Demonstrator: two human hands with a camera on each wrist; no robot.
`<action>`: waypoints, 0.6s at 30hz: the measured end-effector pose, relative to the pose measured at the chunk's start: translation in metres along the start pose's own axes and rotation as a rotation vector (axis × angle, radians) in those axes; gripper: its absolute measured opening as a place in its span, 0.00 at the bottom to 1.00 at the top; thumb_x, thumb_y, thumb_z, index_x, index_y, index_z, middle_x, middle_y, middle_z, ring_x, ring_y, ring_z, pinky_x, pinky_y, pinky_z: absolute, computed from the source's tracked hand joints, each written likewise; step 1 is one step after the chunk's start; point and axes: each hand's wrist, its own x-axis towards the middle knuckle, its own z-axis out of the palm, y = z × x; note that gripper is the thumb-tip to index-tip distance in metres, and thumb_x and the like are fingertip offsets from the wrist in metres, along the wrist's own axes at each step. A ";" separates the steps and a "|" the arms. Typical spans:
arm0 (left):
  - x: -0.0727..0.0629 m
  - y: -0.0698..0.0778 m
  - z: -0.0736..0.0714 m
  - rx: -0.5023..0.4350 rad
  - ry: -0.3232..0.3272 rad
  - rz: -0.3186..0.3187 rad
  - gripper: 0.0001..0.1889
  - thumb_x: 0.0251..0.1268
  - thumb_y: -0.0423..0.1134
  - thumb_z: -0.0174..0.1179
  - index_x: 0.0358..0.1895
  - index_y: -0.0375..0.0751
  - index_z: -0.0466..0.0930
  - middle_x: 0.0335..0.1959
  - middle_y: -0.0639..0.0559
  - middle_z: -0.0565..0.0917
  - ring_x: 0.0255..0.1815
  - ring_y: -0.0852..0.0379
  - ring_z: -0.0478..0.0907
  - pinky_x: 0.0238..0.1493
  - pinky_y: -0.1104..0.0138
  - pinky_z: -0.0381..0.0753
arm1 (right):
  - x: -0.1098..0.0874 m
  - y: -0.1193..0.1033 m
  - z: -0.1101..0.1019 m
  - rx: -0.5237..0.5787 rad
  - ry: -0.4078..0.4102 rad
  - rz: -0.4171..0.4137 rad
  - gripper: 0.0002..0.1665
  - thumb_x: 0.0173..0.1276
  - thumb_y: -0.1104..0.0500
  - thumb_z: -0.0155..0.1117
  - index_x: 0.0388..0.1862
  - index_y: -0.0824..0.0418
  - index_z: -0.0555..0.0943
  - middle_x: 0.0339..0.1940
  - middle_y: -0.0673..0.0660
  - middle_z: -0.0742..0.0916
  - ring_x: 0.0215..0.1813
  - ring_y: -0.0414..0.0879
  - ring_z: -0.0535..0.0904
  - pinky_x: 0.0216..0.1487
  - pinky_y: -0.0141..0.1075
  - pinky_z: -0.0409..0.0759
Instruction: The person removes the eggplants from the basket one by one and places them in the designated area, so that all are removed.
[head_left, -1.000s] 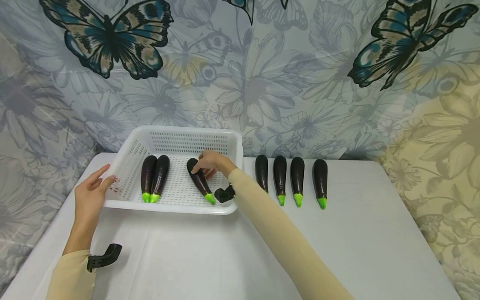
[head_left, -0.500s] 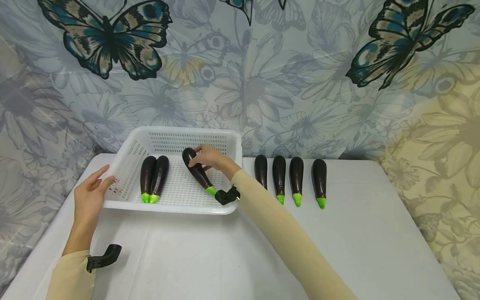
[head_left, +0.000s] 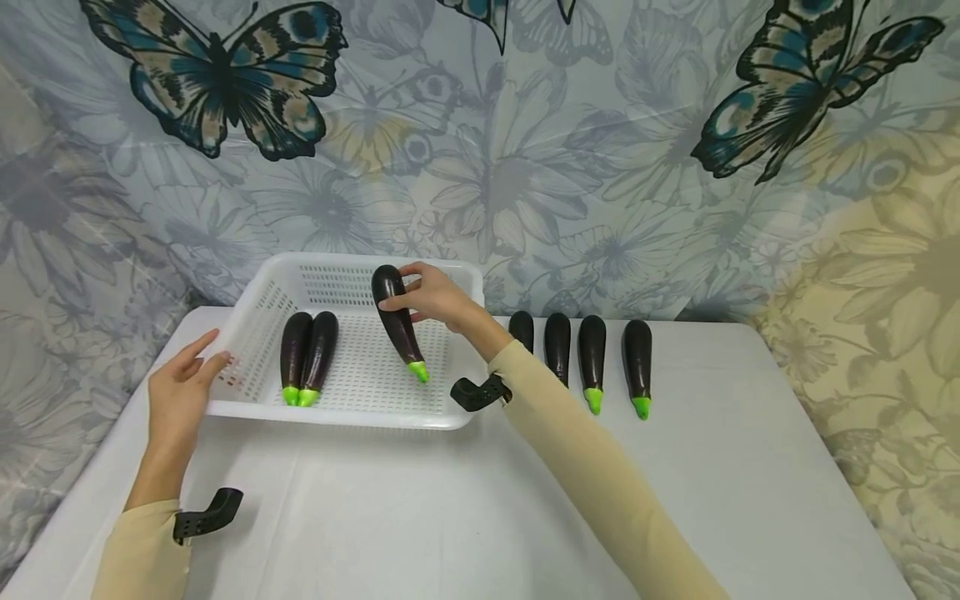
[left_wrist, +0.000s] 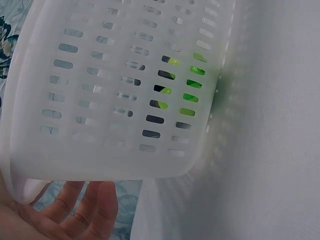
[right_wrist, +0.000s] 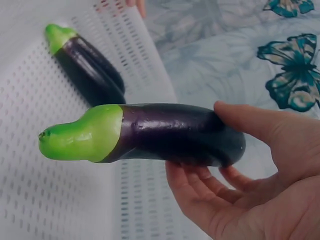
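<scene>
My right hand [head_left: 442,298] grips a dark purple eggplant [head_left: 400,325] with a green stem end. The eggplant is tilted, stem end down, over the right half of a white plastic basket [head_left: 345,418]. In the right wrist view, the thumb is on one side of the held eggplant [right_wrist: 170,131] and the fingers [right_wrist: 182,187] are on the other. My left hand [head_left: 180,383] holds the basket's left rim, and its fingers [left_wrist: 105,207] show past the basket wall [left_wrist: 100,160] in the left wrist view. Two eggplants [head_left: 321,354] lie side by side inside the basket's left half.
To the right of the basket, several eggplants [head_left: 637,367] stand in a row on the white tablecloth [head_left: 720,467]; my right forearm [head_left: 592,467] partly covers some. A patterned butterfly cloth [head_left: 510,167] hangs behind the table.
My right hand has raised the eggplant from the basket's floor and moved toward the back and slightly right. My left hand has stayed on the basket rim.
</scene>
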 end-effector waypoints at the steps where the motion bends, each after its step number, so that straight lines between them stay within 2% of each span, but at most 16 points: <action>1: 0.000 -0.001 0.000 0.002 -0.002 0.002 0.26 0.71 0.50 0.56 0.71 0.62 0.68 0.68 0.42 0.69 0.54 0.61 0.70 0.44 0.74 0.68 | -0.002 0.000 -0.002 0.003 0.009 -0.001 0.40 0.64 0.59 0.70 0.72 0.60 0.64 0.60 0.64 0.77 0.54 0.54 0.80 0.51 0.44 0.80; 5: 0.000 -0.002 -0.001 -0.004 -0.002 0.014 0.26 0.71 0.50 0.57 0.71 0.61 0.69 0.63 0.44 0.72 0.48 0.65 0.71 0.41 0.75 0.68 | -0.008 0.004 -0.012 0.027 0.046 0.008 0.40 0.64 0.59 0.70 0.72 0.59 0.64 0.58 0.63 0.78 0.52 0.54 0.81 0.50 0.44 0.81; 11: 0.001 -0.003 -0.002 -0.033 -0.002 0.010 0.26 0.70 0.48 0.58 0.70 0.59 0.70 0.52 0.53 0.76 0.41 0.70 0.71 0.36 0.78 0.71 | -0.015 0.012 -0.021 0.061 0.073 0.018 0.41 0.63 0.58 0.71 0.73 0.59 0.64 0.59 0.63 0.78 0.53 0.54 0.81 0.47 0.41 0.82; 18: 0.000 -0.002 -0.001 -0.039 0.001 0.009 0.25 0.71 0.47 0.57 0.70 0.59 0.70 0.56 0.50 0.75 0.41 0.71 0.71 0.36 0.78 0.70 | -0.025 0.011 -0.031 0.086 0.102 -0.001 0.42 0.64 0.58 0.70 0.74 0.59 0.63 0.61 0.64 0.77 0.54 0.55 0.81 0.48 0.41 0.82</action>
